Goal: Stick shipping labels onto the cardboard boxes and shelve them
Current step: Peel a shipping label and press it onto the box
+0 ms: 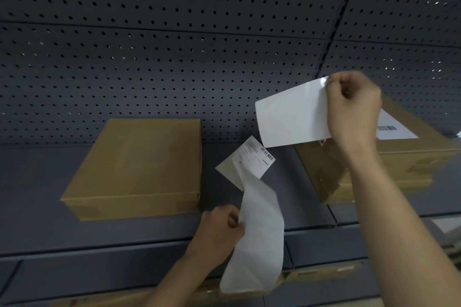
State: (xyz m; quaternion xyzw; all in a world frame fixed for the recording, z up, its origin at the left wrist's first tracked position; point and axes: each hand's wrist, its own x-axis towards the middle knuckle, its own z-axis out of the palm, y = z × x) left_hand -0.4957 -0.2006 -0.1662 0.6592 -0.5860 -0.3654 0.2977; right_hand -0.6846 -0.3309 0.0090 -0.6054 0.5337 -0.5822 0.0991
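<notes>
One closed cardboard box (pixel 139 164) on shelf (pixel 37 182)

right hand (pixel 353 109) pinching a blank white label (pixel 293 117) up high, left hand (pixel 220 228) gripping the backing strip (pixel 254 227). 2 cardboard boxes on the shelf (pixel 37 182), 1 plain (pixel 139 167), 1 labelled (pixel 409 152).

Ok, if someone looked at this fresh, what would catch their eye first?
The bright white sheet pinched by the right hand at centre right stands out most against the dark pegboard. Below it, the left hand grips a curling paper strip with a printed label at its top end. On the shelf behind sit a plain cardboard box at left and a labelled box at right.
</notes>
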